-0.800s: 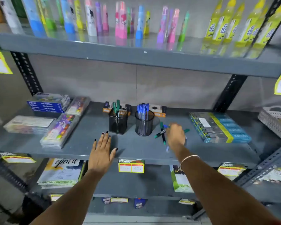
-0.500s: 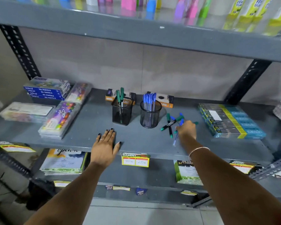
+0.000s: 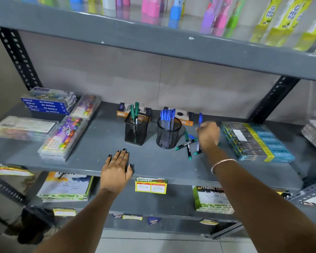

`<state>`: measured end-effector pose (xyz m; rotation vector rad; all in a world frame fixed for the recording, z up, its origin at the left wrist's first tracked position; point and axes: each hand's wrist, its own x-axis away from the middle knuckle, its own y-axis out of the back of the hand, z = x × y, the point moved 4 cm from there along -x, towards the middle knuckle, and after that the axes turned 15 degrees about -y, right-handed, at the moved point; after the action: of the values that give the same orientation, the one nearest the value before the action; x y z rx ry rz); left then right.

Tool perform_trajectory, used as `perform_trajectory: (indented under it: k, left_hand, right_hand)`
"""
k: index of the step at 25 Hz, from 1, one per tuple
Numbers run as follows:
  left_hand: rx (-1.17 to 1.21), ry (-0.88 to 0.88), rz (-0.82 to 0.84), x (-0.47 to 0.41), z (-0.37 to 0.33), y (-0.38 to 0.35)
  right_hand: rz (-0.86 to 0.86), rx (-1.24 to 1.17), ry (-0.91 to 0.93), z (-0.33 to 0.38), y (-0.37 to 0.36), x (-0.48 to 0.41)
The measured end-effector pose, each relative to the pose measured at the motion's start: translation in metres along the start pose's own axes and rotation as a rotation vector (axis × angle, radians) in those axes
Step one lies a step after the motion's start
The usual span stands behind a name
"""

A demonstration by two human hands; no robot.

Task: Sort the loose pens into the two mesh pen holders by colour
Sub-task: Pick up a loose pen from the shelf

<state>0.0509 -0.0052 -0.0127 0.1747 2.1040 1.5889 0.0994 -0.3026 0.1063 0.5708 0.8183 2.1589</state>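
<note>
Two black mesh pen holders stand mid-shelf. The square holder (image 3: 136,131) on the left has a few green pens; the round holder (image 3: 168,133) beside it is packed with blue pens. Loose green pens (image 3: 186,144) lie crossed on the shelf right of the round holder. My right hand (image 3: 208,134) is above them, closed around a blue pen (image 3: 200,118) held upright, its cap sticking up above my fingers. My left hand (image 3: 116,170) rests flat on the shelf's front edge, fingers apart, holding nothing.
Flat marker and pastel boxes (image 3: 62,136) fill the shelf's left side. A blue and yellow pack (image 3: 255,141) lies right of the loose pens, orange boxes (image 3: 184,116) behind the holders. The upper shelf (image 3: 153,42) overhangs. A price tag (image 3: 150,185) hangs at the front edge.
My right hand has closed on a blue pen from the loose pile and lifted it upright. The camera has come closer to the shelf. My left hand has stayed put.
</note>
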Motion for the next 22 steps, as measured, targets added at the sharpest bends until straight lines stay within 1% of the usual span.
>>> perform_trajectory:
  k: [3, 4, 6, 9, 12, 15, 18, 20, 22]
  left_hand:
    - [0.011, 0.014, -0.015, 0.0, 0.002, -0.002]
    - [0.015, 0.015, -0.018, -0.001, 0.003, -0.003]
    - [0.024, 0.018, -0.016, -0.001, 0.004, -0.005]
    - [0.027, 0.017, -0.01, -0.001, 0.005, -0.006]
    - [0.019, 0.015, -0.013, -0.001, 0.005, -0.006]
    - [0.011, 0.003, -0.021, -0.002, 0.004, -0.006]
    - [-0.002, 0.002, -0.022, -0.002, 0.003, -0.004]
    - [-0.015, 0.003, -0.017, -0.002, 0.003, -0.004]
    - [-0.023, 0.003, -0.009, -0.002, 0.003, -0.004]
  right_hand:
    - [0.002, -0.208, 0.13, 0.063, 0.005, 0.008]
    - [0.01, -0.236, 0.164, 0.082, 0.004, 0.012]
    - [0.053, -0.145, 0.226, 0.105, -0.013, 0.014]
    - [0.139, 0.081, 0.23, 0.099, -0.051, 0.012]
    - [0.139, 0.169, 0.206, 0.082, -0.072, 0.013]
    - [0.116, 0.233, 0.243, 0.081, -0.077, 0.018]
    - [0.11, 0.229, 0.252, 0.084, -0.07, 0.016]
    - [0.091, 0.156, 0.225, 0.084, -0.056, 0.009]
    - [0.034, 0.057, 0.168, 0.073, -0.039, -0.002]
